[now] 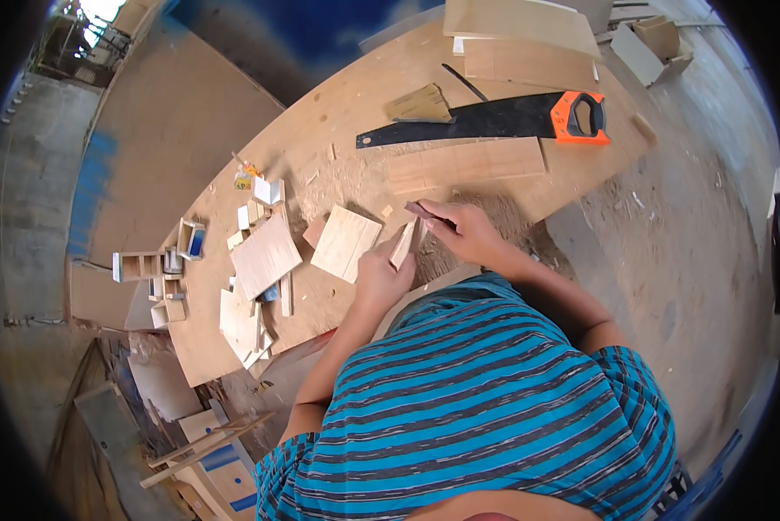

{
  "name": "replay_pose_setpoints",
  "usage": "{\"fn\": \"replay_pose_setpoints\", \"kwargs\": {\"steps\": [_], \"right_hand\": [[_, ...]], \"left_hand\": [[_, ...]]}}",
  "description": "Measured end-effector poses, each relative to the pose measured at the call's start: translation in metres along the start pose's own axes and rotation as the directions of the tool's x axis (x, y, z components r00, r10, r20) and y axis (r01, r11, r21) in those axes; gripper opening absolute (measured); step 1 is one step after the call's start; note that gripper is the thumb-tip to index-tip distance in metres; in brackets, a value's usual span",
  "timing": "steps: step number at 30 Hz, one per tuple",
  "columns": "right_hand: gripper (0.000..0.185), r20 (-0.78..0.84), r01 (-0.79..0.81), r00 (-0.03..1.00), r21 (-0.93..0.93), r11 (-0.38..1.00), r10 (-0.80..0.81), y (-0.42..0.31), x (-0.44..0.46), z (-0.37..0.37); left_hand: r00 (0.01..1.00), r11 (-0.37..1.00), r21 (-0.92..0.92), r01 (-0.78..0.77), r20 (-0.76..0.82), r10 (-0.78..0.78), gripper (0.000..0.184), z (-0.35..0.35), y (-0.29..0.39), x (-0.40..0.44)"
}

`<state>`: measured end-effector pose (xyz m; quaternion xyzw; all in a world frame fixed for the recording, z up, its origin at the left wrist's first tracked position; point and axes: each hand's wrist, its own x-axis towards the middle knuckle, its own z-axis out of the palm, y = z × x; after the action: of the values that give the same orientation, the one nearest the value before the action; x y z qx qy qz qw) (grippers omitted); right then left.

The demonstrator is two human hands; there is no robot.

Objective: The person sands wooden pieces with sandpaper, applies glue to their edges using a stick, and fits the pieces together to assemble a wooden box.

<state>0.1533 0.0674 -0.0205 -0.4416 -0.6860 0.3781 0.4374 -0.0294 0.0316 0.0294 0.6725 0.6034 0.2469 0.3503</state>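
Observation:
My left hand (385, 274) is closed around a small light wooden piece (403, 247), held tilted above the table's near edge. My right hand (461, 231) pinches a small dark brown strip (419, 209), which looks like folded sandpaper, at the upper end of the wooden piece. Left of my left hand lies a square light board (345, 243). Beyond my hands a long plank (468, 165) rests on the sawdust-covered table (320, 130).
A handsaw (494, 116) with an orange handle lies across the table beyond the plank, touching a brown sheet (420, 105). Wider boards (524, 43) are stacked at the far edge. Small boards (266, 257) and box-like wooden pieces (138, 266) stand at the left.

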Motion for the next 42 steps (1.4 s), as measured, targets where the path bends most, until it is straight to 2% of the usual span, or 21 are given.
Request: {"fn": "replay_pose_setpoints", "kwargs": {"steps": [1,4,7,9,10,13,15,17,18,21,22,23,24,25,30,33,34,36,37,40,42], "right_hand": [[0.028,0.000,-0.018,1.000,0.122,0.992,0.018,0.000,0.001,0.000],[0.027,0.151,-0.042,0.988,0.045,0.998,0.035,-0.030,-0.008,-0.003],[0.027,0.168,0.139,0.979,-0.122,0.983,-0.117,-0.053,-0.020,-0.001],[0.027,0.086,0.068,0.994,-0.080,0.994,-0.062,-0.012,-0.004,0.007],[0.027,0.016,0.042,0.999,-0.129,0.991,-0.040,0.003,0.006,0.007],[0.023,-0.014,0.083,0.996,-0.067,0.994,-0.084,-0.028,0.005,0.006],[0.023,0.107,0.199,0.976,-0.095,0.975,-0.188,-0.049,-0.005,0.005],[0.024,0.057,0.174,0.984,-0.088,0.981,-0.169,-0.026,0.000,0.008],[0.024,0.035,0.115,0.993,-0.106,0.988,-0.112,-0.008,0.009,0.007],[0.024,0.084,-0.002,0.996,-0.153,0.988,0.015,0.000,0.027,-0.003],[0.024,0.186,0.010,0.982,-0.157,0.987,0.019,-0.022,0.026,-0.008],[0.024,0.281,0.021,0.959,-0.161,0.987,0.025,-0.038,0.023,-0.010],[0.025,0.266,0.233,0.943,-0.094,0.968,-0.201,-0.045,0.011,-0.006],[0.026,0.275,0.200,0.946,-0.083,0.976,-0.171,-0.042,0.014,-0.006],[0.027,0.127,0.028,0.992,-0.175,0.984,-0.005,0.001,0.036,-0.007],[0.025,0.197,0.066,0.979,-0.107,0.992,-0.044,-0.021,0.022,-0.012],[0.025,0.190,0.120,0.976,-0.056,0.991,-0.108,-0.031,0.011,-0.011],[0.022,0.173,0.160,0.969,0.099,0.982,-0.175,-0.031,0.013,-0.013],[0.021,0.134,0.098,0.986,0.015,0.995,-0.099,-0.017,0.021,-0.016],[0.021,0.043,-0.067,0.996,-0.169,0.983,0.075,-0.001,0.034,-0.021],[0.022,0.161,0.060,0.986,-0.116,0.991,-0.041,-0.035,0.023,-0.030]], "left_hand": [[0.999,0.998,-0.058,-0.036,0.003,0.037,0.035,0.009,-0.011,0.004],[0.999,0.994,-0.108,0.010,0.045,-0.005,0.027,0.019,-0.019,0.006],[0.996,0.976,-0.201,0.085,0.051,-0.076,0.026,0.022,-0.015,0.006],[0.992,0.948,-0.294,0.122,0.043,-0.115,0.029,0.024,-0.013,0.003],[0.955,0.954,-0.131,-0.269,-0.162,0.247,0.029,0.030,-0.026,0.011],[0.984,0.918,-0.355,0.175,0.085,-0.155,0.032,0.021,-0.003,0.008],[0.996,0.993,-0.083,-0.086,-0.008,0.086,0.030,0.020,-0.014,0.006],[0.963,0.961,-0.084,-0.265,-0.077,0.259,0.030,0.020,-0.008,0.001],[0.981,0.908,-0.372,0.195,0.069,-0.182,0.031,0.021,0.001,0.000],[0.997,0.974,-0.220,0.056,-0.033,-0.065,0.031,0.020,0.000,0.004],[0.957,0.866,-0.408,0.291,0.107,-0.271,0.031,0.016,0.013,0.007],[0.994,0.937,-0.331,0.113,0.028,-0.110,0.031,0.017,0.006,0.007],[0.998,0.969,-0.238,-0.068,-0.034,0.061,0.031,0.017,0.003,0.006],[0.969,0.961,-0.134,-0.241,-0.077,0.233,0.031,0.017,0.002,0.005],[0.993,0.979,-0.168,0.114,0.007,-0.114,0.032,0.019,0.011,0.006],[0.998,0.995,-0.086,0.049,0.038,-0.046,0.031,0.022,-0.005,0.010],[0.932,0.936,-0.087,-0.341,-0.163,0.325,0.029,0.018,0.009,0.008],[0.992,0.992,-0.068,-0.110,-0.061,0.106,0.028,0.022,0.000,0.010],[1.000,0.999,-0.051,0.010,-0.011,-0.011,0.028,0.022,0.003,0.011],[0.997,0.998,-0.061,-0.001,-0.079,-0.004,0.026,0.020,0.018,0.013],[0.998,0.999,0.003,0.048,-0.046,-0.048,0.024,0.018,0.016,0.016]]}}
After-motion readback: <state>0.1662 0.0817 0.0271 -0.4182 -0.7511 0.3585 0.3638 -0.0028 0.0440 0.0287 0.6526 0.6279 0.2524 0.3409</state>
